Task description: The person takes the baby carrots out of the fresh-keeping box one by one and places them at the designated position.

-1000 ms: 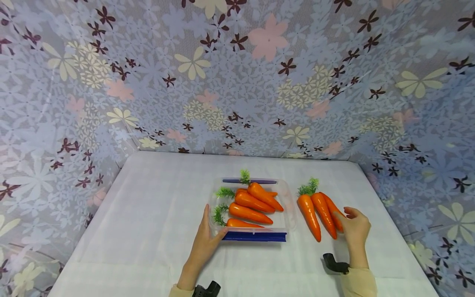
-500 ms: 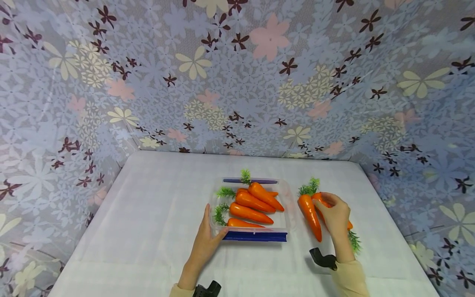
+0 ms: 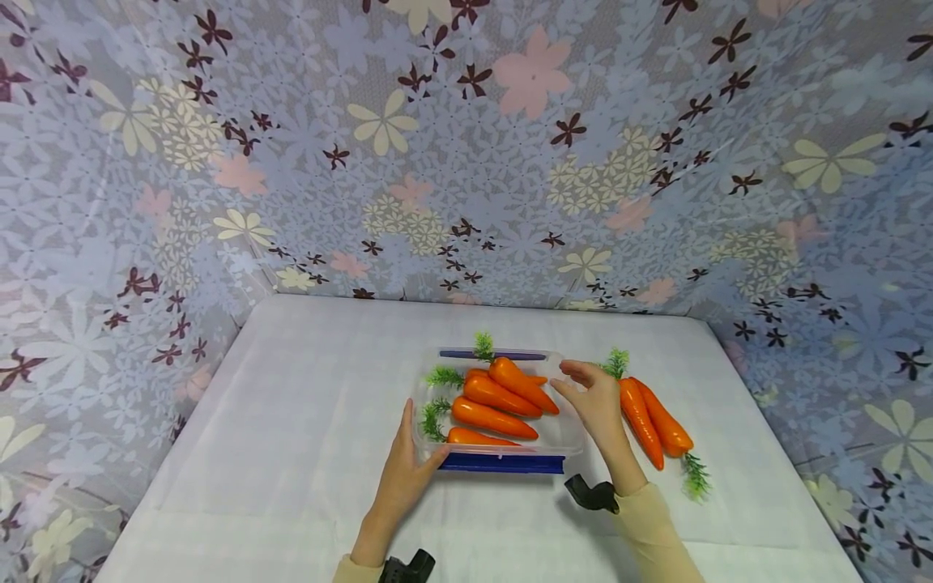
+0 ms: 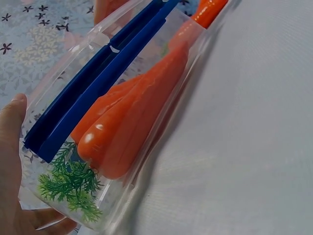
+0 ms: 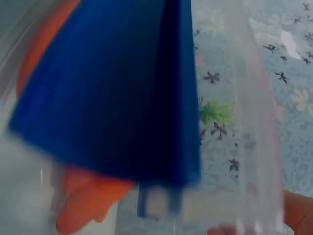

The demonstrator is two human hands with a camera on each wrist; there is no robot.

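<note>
While L grip point(image 3: 403, 470) holds clear plastic box point(image 3: 552, 435) at its 8 o'clk, R grip point(image 3: 596, 402), spread, is nr its 3; carrots point(image 3: 494, 418) inside, 2 loose carrots point(image 3: 641, 424) on bench point(image 3: 342, 356) farther out, also 3 o'clk.

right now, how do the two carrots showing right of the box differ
The left carrot has its leaves at the far end; the right carrot has its leaves at the near end. The left carrot lies nearer the box than the right carrot. Both are orange.

From my end, a white-covered table point(image 3: 328, 380) directly carries one clear container point(image 3: 554, 435) and, right of it, two orange carrots point(image 3: 641, 425).
</note>
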